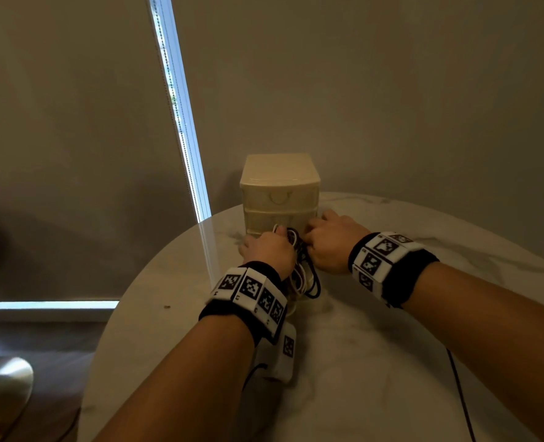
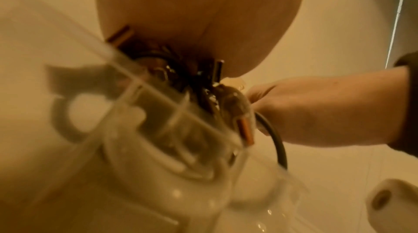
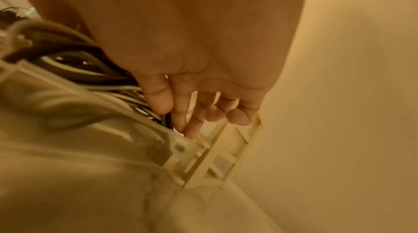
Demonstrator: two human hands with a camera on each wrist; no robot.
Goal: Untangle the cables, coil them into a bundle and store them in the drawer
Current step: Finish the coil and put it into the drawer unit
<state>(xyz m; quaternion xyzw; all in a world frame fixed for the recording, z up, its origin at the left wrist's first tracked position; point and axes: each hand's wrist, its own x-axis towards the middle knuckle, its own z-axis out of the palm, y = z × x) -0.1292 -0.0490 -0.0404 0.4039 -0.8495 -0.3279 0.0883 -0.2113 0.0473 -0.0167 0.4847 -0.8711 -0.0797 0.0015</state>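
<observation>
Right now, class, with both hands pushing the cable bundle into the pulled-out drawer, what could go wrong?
1. A black loop hangs over the drawer edge, so it may jam when the drawer shuts.
2. The right hand has fingers at the drawer's corner and could be pinched.
3. If the left hand lets go, the cable bundle may spring loose.

left wrist: our black band (image 1: pixel 248 301) with white black-patterned marker tiles | right wrist: our matching band (image 1: pixel 388 263) | forearms bare
</observation>
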